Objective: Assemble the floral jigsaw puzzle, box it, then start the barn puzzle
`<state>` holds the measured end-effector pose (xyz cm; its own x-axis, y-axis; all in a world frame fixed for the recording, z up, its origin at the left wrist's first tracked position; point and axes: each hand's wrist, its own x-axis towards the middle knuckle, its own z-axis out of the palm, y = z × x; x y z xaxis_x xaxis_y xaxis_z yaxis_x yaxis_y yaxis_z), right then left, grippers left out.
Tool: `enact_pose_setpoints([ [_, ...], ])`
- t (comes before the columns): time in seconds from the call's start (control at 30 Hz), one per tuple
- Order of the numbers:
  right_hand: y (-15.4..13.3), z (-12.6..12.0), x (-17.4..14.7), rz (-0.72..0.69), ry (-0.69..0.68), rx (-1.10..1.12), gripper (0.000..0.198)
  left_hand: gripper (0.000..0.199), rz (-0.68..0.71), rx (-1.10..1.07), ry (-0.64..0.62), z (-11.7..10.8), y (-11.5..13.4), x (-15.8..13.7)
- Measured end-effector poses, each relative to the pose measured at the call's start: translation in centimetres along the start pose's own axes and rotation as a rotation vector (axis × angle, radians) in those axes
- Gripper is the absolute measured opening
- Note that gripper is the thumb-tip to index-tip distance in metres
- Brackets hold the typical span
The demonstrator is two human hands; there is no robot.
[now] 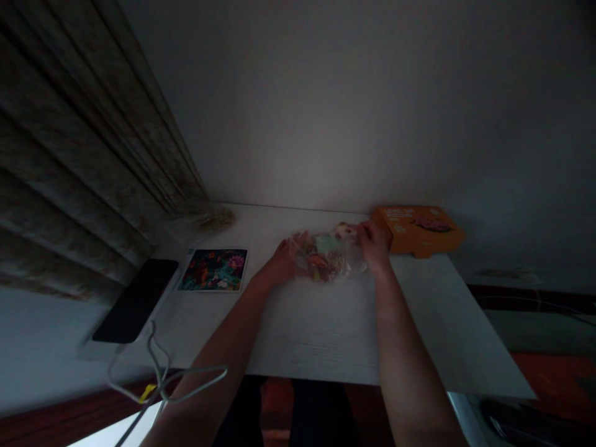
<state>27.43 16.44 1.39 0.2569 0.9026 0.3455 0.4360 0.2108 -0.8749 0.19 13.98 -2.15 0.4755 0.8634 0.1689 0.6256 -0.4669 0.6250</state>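
White tabletop [321, 335] separates plastic bag [328, 257] from front edge [321, 377].

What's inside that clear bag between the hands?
The clear bag shows small jumbled pieces, some pinkish, one patch pale green; whatever lies beneath them is covered.

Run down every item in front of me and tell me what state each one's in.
Left hand: at left end of clear bag
Right hand: closed on its right end
Clear bag: holding mixed pieces; too dim to tell if sealed
Orange box: looks closed
Picture card: flat, picture up
Phone: flat, screen dark
Cable: loosely looped
Curtain: hanging in folds
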Motion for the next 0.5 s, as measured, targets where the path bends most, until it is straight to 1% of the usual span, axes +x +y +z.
enact_pose_setpoints([
  [0.07,0.0,0.1,0.0,0.041,-0.009,0.045,0.043,0.126,-0.001,0.013,-0.042,-0.3,-0.1,0.0],
  [0.17,-0.5,0.3,0.0,0.065,0.094,0.192,0.046,0.123,0.014,0.029,-0.089,-0.7,-0.3,0.0],
  [0.2,-0.7,0.4,0.0,0.083,0.105,0.233,0.046,0.121,0.019,0.034,-0.096,-0.8,-0.3,0.1],
  [0.27,-1.0,0.3,-0.2,0.175,0.044,0.281,0.047,0.116,0.007,0.049,-0.102,-0.8,-0.2,0.0],
  [0.37,-0.8,-0.1,-0.6,0.408,-0.098,0.295,0.052,0.112,-0.036,0.079,-0.124,-0.8,0.1,0.0],
  [0.43,-0.3,-0.4,-0.8,0.535,-0.182,0.284,0.051,0.111,-0.046,0.094,-0.134,-1.0,0.4,0.0],
  [0.5,0.1,-0.6,-0.9,0.6,-0.294,0.243,0.046,0.112,-0.054,0.103,-0.147,-1.2,0.8,-0.1],
])
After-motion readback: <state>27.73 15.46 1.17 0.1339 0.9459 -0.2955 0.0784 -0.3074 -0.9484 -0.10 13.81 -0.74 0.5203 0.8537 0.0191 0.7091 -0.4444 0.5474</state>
